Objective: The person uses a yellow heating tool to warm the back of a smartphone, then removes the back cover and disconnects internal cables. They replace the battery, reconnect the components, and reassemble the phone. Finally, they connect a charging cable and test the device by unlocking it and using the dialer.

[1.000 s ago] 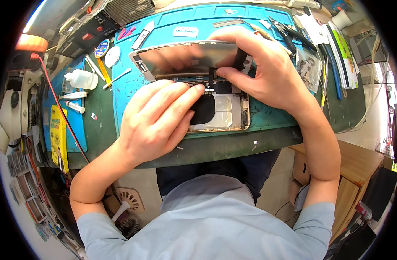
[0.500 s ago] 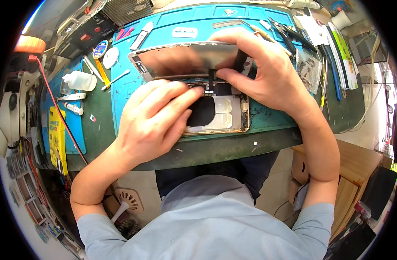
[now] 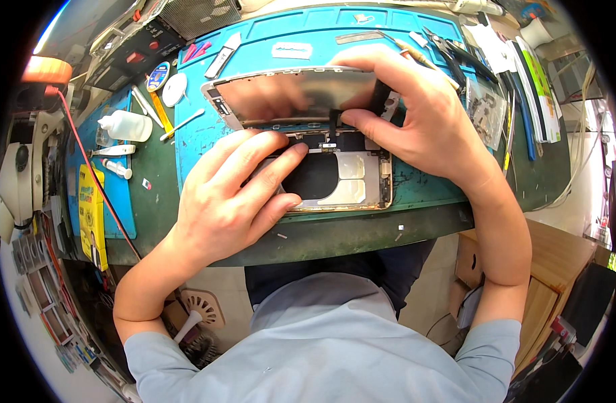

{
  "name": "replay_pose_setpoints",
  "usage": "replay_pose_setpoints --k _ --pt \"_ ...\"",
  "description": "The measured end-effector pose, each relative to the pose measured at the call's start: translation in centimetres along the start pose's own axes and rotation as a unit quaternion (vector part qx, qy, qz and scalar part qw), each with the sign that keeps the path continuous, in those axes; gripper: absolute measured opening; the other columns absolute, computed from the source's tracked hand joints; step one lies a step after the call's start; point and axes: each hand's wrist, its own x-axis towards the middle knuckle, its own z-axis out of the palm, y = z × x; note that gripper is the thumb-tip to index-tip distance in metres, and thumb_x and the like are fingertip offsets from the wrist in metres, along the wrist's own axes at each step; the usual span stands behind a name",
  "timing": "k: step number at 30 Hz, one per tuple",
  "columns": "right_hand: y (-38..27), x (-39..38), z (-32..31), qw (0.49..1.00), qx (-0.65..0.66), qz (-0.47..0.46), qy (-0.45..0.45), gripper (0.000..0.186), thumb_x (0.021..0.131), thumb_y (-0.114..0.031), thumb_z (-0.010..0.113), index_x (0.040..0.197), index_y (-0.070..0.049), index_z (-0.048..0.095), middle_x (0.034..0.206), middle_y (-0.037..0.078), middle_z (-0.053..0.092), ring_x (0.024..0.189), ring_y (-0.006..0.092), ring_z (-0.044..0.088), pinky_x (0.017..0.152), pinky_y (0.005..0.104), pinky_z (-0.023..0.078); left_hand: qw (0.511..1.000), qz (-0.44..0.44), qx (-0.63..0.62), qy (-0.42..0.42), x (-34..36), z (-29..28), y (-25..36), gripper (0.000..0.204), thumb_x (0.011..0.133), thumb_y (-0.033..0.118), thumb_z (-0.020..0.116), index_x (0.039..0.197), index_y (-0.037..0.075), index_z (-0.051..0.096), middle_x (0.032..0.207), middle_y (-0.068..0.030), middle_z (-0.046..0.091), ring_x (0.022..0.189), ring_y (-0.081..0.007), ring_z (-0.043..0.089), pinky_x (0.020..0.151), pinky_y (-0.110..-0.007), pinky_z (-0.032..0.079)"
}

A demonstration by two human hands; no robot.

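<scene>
Gripping the screen (image 3: 281, 97): my right hand (image 3: 422, 117).
My left hand (image 3: 230, 191), fingers parted, touches the phone (image 3: 372, 181) near the mat's (image 3: 425, 181) front edge; bare mat lies rightward.

Wdn cabinet (image 3: 562, 250), pale tiled flr (image 3: 422, 295)

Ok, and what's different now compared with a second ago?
The left hand has drawn its fingers back to the left and a little nearer, baring more of the open phone body. The right hand still holds the raised screen.
</scene>
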Motion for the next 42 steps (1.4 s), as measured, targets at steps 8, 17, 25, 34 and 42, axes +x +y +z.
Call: replay_pose_setpoints --k 8,17,25,34,42 --pt "0.0 0.1 -0.1 1.000 -0.006 0.015 -0.011 0.050 0.078 -0.004 0.081 0.125 -0.006 0.064 0.110 0.012 0.070 0.092 0.0290 0.069 0.094 0.0373 0.050 0.999 0.008 0.046 -0.018 -0.1 0.0 0.1 0.048 0.090 0.029 0.071 0.131 0.004 0.069 0.127 -0.0149 0.062 0.113 -0.0348 0.060 0.100 -0.044 0.050" --pt "0.1 0.1 0.1 1.000 -0.012 -0.008 0.008 0.051 0.078 -0.004 0.081 0.127 -0.007 0.063 0.092 0.008 0.072 0.086 0.0261 0.071 0.090 0.0377 0.051 0.988 0.068 0.123 -0.062 0.4 -0.8 0.7 0.052 0.091 0.034 0.069 0.130 -0.001 0.069 0.133 -0.0145 0.061 0.119 -0.0310 0.062 0.099 -0.042 0.052" --pt "0.2 0.1 0.1 1.000 -0.015 -0.019 0.013 0.048 0.082 -0.010 0.077 0.128 -0.011 0.062 0.089 0.010 0.069 0.086 0.0273 0.069 0.081 0.0393 0.054 0.998 0.043 0.045 -0.010 0.0 -0.3 -0.4 0.037 0.091 0.015 0.064 0.124 -0.001 0.072 0.129 -0.0150 0.066 0.117 -0.0313 0.065 0.100 -0.042 0.052" --pt "0.2 0.2 0.0 1.000 -0.012 -0.019 0.008 0.049 0.079 -0.004 0.080 0.126 -0.008 0.063 0.087 0.006 0.074 0.091 0.0253 0.070 0.093 0.0376 0.048 0.997 0.053 0.053 -0.005 0.2 -0.3 -0.3 0.038 0.085 0.013 0.069 0.121 0.000 0.072 0.128 -0.0139 0.068 0.114 -0.0296 0.066 0.097 -0.040 0.054" --pt "0.3 0.0 0.1 1.000 -0.017 -0.011 0.011 0.048 0.081 -0.008 0.078 0.127 -0.010 0.063 0.091 0.010 0.070 0.088 0.0276 0.069 0.084 0.0391 0.053 0.998 0.054 0.040 -0.013 0.2 -0.3 -0.4 0.040 0.090 0.013 0.064 0.127 0.000 0.070 0.129 -0.0158 0.067 0.116 -0.0328 0.065 0.100 -0.043 0.051"
